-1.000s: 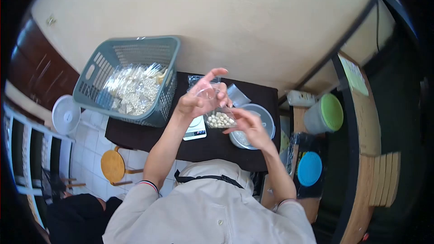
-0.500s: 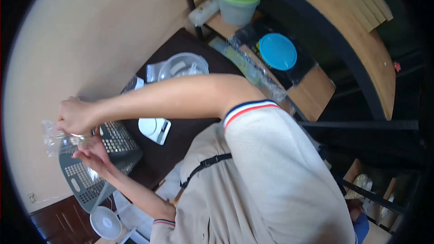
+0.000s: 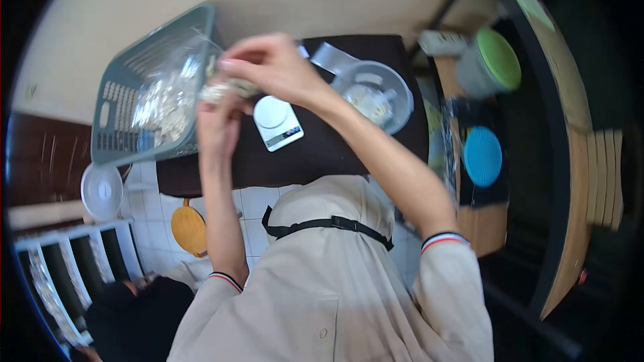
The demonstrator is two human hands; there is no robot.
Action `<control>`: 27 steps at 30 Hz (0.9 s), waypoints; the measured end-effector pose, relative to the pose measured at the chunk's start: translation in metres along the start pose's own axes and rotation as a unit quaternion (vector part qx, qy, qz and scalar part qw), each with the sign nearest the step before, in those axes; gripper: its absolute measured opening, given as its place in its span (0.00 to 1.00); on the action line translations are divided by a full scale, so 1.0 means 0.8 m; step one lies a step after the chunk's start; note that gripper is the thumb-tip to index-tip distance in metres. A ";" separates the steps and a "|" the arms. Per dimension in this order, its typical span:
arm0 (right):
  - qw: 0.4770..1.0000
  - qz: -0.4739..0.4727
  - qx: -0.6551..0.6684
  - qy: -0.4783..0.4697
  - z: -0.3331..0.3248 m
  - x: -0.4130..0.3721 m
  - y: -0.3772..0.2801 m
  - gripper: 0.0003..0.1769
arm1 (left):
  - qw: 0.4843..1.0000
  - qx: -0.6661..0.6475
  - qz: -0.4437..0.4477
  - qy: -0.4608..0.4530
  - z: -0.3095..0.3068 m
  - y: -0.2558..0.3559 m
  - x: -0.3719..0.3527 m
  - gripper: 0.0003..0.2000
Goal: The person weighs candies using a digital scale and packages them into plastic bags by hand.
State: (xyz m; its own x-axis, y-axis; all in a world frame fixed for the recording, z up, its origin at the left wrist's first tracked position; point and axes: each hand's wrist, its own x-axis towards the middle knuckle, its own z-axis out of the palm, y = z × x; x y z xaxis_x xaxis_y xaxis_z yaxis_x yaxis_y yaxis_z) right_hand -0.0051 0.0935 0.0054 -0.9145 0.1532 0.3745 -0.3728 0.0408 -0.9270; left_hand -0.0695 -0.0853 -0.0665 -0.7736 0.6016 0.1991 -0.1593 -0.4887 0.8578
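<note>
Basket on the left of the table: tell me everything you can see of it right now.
The basket is a grey-green rectangular plastic one with slotted walls and a handle cut-out in one end wall. It stands open-topped on the left end of the dark table, piled with clear packets of pale contents. The left hand and right hand grip a small packet beside its right rim; blur hides any contact.

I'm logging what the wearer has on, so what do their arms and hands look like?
The left hand and right hand are bare, without gloves. The beige sleeves are short, leaving the forearms uncovered. The left cuff and right cuff are striped dark, white and red.
</note>
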 end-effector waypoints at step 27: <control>0.879 0.273 0.079 0.383 0.016 -0.087 0.435 0.08 | 0.876 0.230 -0.379 0.189 -0.152 -0.237 -0.140 0.13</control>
State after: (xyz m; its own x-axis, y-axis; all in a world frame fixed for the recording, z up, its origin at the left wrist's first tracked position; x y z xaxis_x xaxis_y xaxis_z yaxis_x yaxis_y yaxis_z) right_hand -0.0734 0.0841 -0.3428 -0.6133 0.7291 -0.3038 0.0154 -0.3735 -0.9275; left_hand -0.0271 -0.1371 -0.3093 -0.7138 0.3489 -0.6073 -0.5183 0.3199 0.7931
